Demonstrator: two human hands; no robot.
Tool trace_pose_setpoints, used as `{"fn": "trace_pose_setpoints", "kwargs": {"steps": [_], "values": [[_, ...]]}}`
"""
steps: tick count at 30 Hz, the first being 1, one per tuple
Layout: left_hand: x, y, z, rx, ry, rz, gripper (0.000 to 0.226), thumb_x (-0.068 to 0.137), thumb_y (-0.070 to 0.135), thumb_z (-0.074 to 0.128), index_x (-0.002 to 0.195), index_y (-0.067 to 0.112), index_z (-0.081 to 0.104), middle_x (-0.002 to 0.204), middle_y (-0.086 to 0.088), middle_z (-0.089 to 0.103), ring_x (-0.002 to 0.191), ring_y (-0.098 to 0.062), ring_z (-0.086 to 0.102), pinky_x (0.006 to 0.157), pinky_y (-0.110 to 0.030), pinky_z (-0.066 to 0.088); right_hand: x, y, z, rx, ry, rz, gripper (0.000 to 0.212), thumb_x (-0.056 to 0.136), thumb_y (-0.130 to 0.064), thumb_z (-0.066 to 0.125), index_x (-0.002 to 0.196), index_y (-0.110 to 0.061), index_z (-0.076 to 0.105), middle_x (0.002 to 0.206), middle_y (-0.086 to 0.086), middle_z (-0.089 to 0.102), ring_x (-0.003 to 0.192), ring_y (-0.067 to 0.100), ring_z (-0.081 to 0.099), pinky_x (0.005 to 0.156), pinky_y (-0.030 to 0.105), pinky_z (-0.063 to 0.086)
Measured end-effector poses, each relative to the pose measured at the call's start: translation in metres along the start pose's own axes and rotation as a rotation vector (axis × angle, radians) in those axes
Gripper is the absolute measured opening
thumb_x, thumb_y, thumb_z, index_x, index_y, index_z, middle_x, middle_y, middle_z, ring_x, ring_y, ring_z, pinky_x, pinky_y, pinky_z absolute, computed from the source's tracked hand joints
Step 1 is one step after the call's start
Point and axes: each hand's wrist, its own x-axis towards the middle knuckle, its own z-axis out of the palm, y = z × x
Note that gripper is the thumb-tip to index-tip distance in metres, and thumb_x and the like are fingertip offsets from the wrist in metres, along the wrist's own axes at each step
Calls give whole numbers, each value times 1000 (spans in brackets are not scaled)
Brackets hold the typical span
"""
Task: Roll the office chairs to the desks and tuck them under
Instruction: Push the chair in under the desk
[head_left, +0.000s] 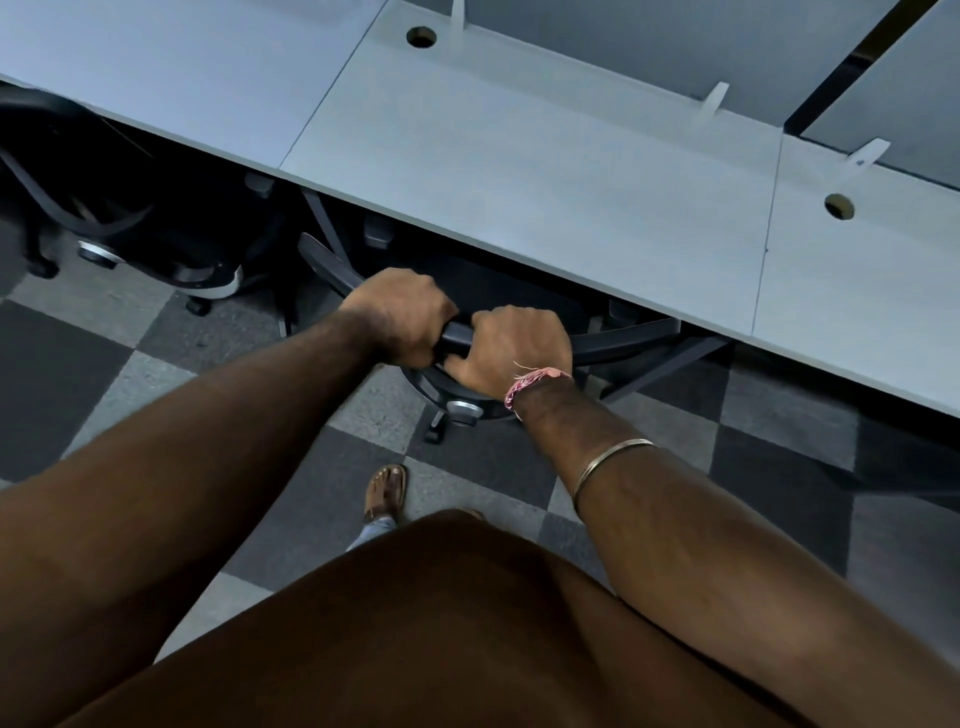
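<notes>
A black office chair (623, 340) stands against the front edge of the light grey desk (519, 171), its seat hidden under the desktop. Only the curved top of its backrest and part of its base show. My left hand (400, 314) grips the backrest's top rail left of centre. My right hand (511, 345) grips the same rail just beside it, fingers curled over the bar. A second black chair (119, 223) sits under the desk section to the left, mostly in shadow.
The desk run crosses the view diagonally, with round cable holes (421, 36) and white partition brackets (714, 104). Checkered grey carpet tiles (779, 415) cover the floor. My sandalled foot (387, 491) stands behind the chair's base.
</notes>
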Motion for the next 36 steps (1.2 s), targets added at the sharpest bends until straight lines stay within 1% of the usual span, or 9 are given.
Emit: {"fn": "trace_pose_setpoints", "kwargs": {"steps": [7,11,14,17,20,24,27,30,36], "values": [[28,-27,-6,28,8,81,17,83,45,60,77,31,54,72,9,60,63,-14,56,61,-33,48,28,4,-4,-11,19,36,55,78,-76,48,86,-24,66,80,-1,68,74,25,65,58,33,34],[29,-31,-4,32,7,134,21,87,50,59,81,31,54,74,9,60,64,-13,57,63,-34,52,27,2,-5,-25,2,56,55,78,-76,49,85,-24,65,80,-2,68,75,24,65,58,33,32],[26,-33,-3,18,23,163,22,88,51,58,82,30,56,74,9,60,65,-15,58,65,-36,55,26,-2,-6,-39,-6,77,52,78,-74,49,83,-25,65,80,-3,68,75,24,65,59,32,36],[22,-33,-1,1,23,184,23,87,51,58,82,28,58,73,8,60,63,-16,59,66,-38,57,23,-8,-2,-39,-30,103,49,78,-71,47,78,-25,59,78,-3,67,73,24,64,61,33,44],[17,-33,1,-5,37,208,23,86,50,58,82,28,59,72,8,60,62,-15,58,63,-35,54,21,-12,0,-43,-36,127,52,76,-74,45,78,-24,59,78,-3,66,72,24,64,62,34,46],[10,-31,1,-51,48,249,32,86,60,57,81,28,59,71,8,61,60,-12,57,59,-32,49,14,-18,0,-66,-23,158,57,73,-78,43,82,-23,60,78,-4,64,70,24,62,59,33,39],[7,-30,0,-93,81,299,37,82,66,53,87,30,59,79,9,62,64,-13,57,61,-32,49,6,-22,-2,-71,-4,193,50,73,-67,51,90,-20,60,86,-1,64,75,24,63,64,35,41],[4,-23,-10,-82,134,367,42,76,70,49,89,30,57,84,10,63,70,-15,60,60,-31,48,-3,-24,-10,-67,-18,216,48,72,-61,58,92,-18,62,88,2,65,79,26,63,69,36,44],[0,15,-55,-51,129,434,38,76,58,59,98,27,61,91,6,64,80,-21,64,69,-36,55,-40,0,-35,-56,26,305,51,73,-61,60,95,-15,63,90,4,65,84,28,63,73,37,46]]}}
